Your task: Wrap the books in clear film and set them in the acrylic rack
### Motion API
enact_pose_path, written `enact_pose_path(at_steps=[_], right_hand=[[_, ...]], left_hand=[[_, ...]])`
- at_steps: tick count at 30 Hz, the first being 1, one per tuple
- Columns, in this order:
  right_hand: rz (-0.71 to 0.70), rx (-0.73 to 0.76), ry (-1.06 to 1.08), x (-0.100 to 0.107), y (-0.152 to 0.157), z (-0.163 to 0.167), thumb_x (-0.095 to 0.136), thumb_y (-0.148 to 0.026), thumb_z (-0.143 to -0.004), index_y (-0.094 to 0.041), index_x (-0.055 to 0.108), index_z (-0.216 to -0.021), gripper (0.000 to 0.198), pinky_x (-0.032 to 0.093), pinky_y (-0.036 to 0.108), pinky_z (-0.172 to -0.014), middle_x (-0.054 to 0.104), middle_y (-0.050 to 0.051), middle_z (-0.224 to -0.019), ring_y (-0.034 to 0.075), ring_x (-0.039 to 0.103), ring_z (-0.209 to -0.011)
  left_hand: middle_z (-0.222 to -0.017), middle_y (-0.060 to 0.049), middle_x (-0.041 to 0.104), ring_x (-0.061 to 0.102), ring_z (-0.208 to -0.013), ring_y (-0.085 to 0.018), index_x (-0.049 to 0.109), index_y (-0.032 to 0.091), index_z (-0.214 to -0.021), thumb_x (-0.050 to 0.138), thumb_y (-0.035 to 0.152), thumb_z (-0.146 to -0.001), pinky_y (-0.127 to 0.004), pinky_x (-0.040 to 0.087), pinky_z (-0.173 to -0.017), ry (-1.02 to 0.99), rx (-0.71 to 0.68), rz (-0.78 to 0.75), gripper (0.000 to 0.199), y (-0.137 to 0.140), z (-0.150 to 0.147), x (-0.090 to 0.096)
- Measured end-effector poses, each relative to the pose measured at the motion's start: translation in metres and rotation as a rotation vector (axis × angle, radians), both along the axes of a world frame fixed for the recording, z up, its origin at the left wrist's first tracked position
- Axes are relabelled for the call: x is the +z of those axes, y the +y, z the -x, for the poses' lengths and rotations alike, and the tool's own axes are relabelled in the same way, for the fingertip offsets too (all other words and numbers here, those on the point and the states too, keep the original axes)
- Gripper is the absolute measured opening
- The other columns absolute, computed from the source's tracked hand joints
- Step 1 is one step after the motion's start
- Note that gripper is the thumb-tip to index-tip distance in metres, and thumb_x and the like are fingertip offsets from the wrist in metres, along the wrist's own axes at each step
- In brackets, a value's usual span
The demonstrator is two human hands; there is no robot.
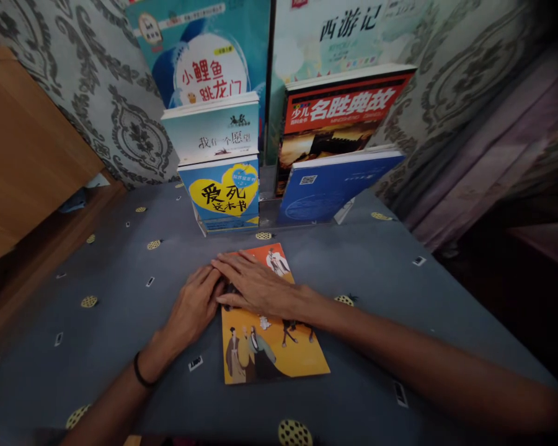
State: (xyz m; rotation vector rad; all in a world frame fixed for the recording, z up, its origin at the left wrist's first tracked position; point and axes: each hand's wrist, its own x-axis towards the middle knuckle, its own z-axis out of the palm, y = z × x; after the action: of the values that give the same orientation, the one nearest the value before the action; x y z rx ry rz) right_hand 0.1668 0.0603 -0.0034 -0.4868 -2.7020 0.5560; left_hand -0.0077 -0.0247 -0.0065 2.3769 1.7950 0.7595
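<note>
A thin orange and yellow book (302,356) with drawn robed figures on its cover lies on the cloth-covered table. My right hand (255,288) rests flat across the cover, its fingers stretched out to the left and somewhat apart. At the book's left edge is my left hand (195,303), palm down, with a dark band round the wrist. The right fingertips overlap the left fingers, so part of those is hidden. Neither hand grips the book. Much of the cover's upper half is hidden under the right hand.
Behind the book stand several books in tiers, including a blue and yellow one (225,198), a plain blue one (335,189) and a red-topped one (348,111). A patterned curtain (134,124) hangs behind. Wooden furniture (32,142) is at the left.
</note>
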Motion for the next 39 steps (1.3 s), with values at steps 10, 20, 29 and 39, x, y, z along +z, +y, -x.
enact_pose_path(at_steps=[10,20,29,39], right_hand=[[-0.057,-0.107,-0.043,0.002,-0.001,-0.011,0.055,-0.046,-0.098,-0.008,0.047,-0.145,0.061,0.034,0.05,-0.12,0.051,0.021,-0.149,0.031,0.042,-0.144],[-0.13,-0.186,-0.092,-0.004,-0.006,-0.026,0.051,-0.047,-0.099,-0.009,0.051,-0.143,0.058,0.031,0.051,-0.122,0.044,0.02,-0.155,0.031,0.035,-0.148],[-0.043,-0.318,-0.08,-0.004,0.001,-0.055,0.05,-0.04,-0.1,-0.005,0.05,-0.144,0.057,0.028,0.055,-0.123,0.044,0.023,-0.154,0.031,0.036,-0.148],[0.283,-0.263,0.218,-0.018,0.017,-0.09,0.039,-0.054,-0.102,-0.022,0.05,-0.146,0.055,0.029,0.058,-0.121,0.047,0.012,-0.155,0.028,0.034,-0.149]], left_hand=[[-0.128,-0.012,0.065,0.062,-0.118,-0.025,0.057,0.018,-0.122,0.042,0.021,-0.101,-0.045,0.053,-0.101,0.021,0.0,-0.039,0.027,-0.001,0.001,-0.004],[-0.126,-0.011,0.065,0.061,-0.118,-0.026,0.055,0.02,-0.126,0.041,0.025,-0.102,-0.049,0.05,-0.105,0.105,-0.026,-0.058,0.028,0.016,-0.009,0.005],[-0.134,-0.013,0.063,0.061,-0.123,-0.028,0.055,0.016,-0.131,0.036,0.025,-0.104,-0.049,0.053,-0.103,0.226,-0.066,-0.114,0.034,0.023,-0.01,-0.007],[-0.134,-0.015,0.063,0.059,-0.125,-0.028,0.054,0.014,-0.132,0.036,0.026,-0.105,-0.051,0.052,-0.104,0.225,-0.077,-0.114,0.035,0.021,-0.008,-0.007]])
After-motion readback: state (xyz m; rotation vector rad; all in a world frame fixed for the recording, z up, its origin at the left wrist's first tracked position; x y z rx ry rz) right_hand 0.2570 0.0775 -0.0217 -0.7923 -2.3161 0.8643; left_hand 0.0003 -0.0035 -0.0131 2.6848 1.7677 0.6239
